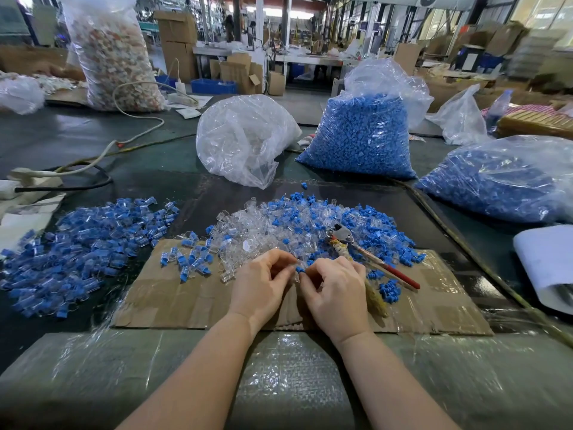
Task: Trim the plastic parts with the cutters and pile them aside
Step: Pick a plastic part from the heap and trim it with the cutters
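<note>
Near the counter's front edge, the left hand [263,283] and right hand [335,290] pinch one blue plastic part [300,269] between curled fingers [305,282]; the cutters [369,256] lie untouched beside the right hand.

We see two bare forearms, no sleeves in view, left hand [263,285] and right hand [336,293] without gloves, rings or watch, short plain fingernails

Big factory hall, dark green worktable [77,141] underfoot of everything, stacked cardboard boxes [176,41] at 11 o'clock, long white benches [279,55] at 12, blue crates [214,85] below them, bright windows [539,10] at 1 o'clock, daylight glare, grey floor [297,97] between.
</note>
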The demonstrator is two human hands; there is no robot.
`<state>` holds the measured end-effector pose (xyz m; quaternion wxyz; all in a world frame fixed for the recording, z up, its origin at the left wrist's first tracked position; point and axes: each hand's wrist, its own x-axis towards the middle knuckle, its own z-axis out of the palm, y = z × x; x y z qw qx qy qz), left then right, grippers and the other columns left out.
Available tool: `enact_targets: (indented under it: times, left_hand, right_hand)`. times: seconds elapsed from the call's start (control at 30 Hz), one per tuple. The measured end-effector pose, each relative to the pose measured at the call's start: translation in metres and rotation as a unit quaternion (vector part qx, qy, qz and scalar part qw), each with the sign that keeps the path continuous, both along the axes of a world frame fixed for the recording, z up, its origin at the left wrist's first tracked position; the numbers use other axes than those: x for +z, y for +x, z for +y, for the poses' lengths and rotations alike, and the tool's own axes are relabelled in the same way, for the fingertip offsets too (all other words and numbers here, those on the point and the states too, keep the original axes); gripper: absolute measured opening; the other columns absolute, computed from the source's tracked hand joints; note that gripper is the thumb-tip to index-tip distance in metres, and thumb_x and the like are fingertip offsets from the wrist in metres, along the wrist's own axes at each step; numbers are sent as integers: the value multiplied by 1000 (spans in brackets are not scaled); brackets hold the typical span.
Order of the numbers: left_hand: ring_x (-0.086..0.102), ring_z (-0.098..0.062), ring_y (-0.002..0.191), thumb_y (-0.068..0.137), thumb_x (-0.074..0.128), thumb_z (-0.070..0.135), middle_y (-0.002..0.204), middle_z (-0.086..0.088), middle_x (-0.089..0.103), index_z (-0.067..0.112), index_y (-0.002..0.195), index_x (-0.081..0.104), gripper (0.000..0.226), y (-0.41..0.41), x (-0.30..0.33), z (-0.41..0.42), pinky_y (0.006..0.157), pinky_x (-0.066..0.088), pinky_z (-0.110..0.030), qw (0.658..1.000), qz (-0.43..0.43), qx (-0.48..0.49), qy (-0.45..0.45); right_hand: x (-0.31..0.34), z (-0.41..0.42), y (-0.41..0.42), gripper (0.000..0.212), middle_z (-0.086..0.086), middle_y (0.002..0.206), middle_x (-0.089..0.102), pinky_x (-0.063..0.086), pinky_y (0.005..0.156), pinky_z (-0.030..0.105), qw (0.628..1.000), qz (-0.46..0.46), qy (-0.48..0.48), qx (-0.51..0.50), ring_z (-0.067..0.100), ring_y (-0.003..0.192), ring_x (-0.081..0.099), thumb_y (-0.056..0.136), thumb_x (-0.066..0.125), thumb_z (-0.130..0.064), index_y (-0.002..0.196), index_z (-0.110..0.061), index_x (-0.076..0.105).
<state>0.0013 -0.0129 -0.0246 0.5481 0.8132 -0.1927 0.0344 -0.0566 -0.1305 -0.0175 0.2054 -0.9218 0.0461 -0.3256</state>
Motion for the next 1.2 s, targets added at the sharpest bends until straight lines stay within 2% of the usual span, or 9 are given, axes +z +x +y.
enact_targets:
  times: [0.17, 0.37, 0.53, 0.67, 0.83, 1.2]
  left_hand:
    - [63, -3, 77, 84, 66, 12, 77, 14, 67, 41, 77, 61, 30, -1, -1, 0, 78, 53, -25, 1000, -1, -7, -2]
    - [61, 4, 77, 85, 65, 12, 80, 13, 68, 32, 84, 65, 20, -4, -1, -1, 77, 48, -13, 1000, -20, -20, 10]
    - [62, -7, 78, 88, 61, 9, 81, 7, 66, 31, 87, 63, 22, -3, 3, 0, 74, 50, -15, 999, 29, -23, -28]
    - [62, -7, 73, 88, 60, 6, 77, 4, 66, 32, 83, 61, 26, -4, 5, 1, 70, 51, -17, 998, 35, -29, -45]
    - [58, 5, 66, 86, 61, 2, 71, 10, 64, 31, 78, 61, 30, -4, 5, 0, 65, 45, -8, 998, 26, -37, -47]
    - [57, 5, 63, 84, 64, 5, 71, 7, 64, 28, 79, 63, 23, -4, 7, 0, 64, 46, -9, 998, 34, -38, -43]
  right_hand:
    - [-2, 0, 0, 21, -2, 58, 57, 37, 74, 38, 1000, 9, -1, -4, 22, 62, 54, 71, 77, -15, 61, -15, 58]
    - [-4, -2, 2, 20, -1, 59, 60, 37, 74, 39, 1000, 13, -16, -13, 25, 64, 56, 73, 76, -18, 61, -14, 60]
    - [-4, -2, 2, 11, -6, 73, 65, 33, 76, 36, 1000, -6, 3, 14, 20, 74, 57, 76, 76, -24, 80, -19, 67]
    - [-4, -3, 1, 25, -7, 84, 65, 36, 77, 36, 999, -13, 10, 44, 19, 80, 59, 75, 77, -18, 99, -21, 69]
    - [-3, -4, 2, 16, -6, 81, 65, 36, 76, 36, 998, -13, 11, 57, 19, 77, 59, 76, 77, -23, 92, -21, 72]
    - [-3, -4, 3, 15, -8, 77, 64, 35, 73, 31, 998, -21, -13, 55, 17, 74, 57, 75, 79, -20, 88, -21, 71]
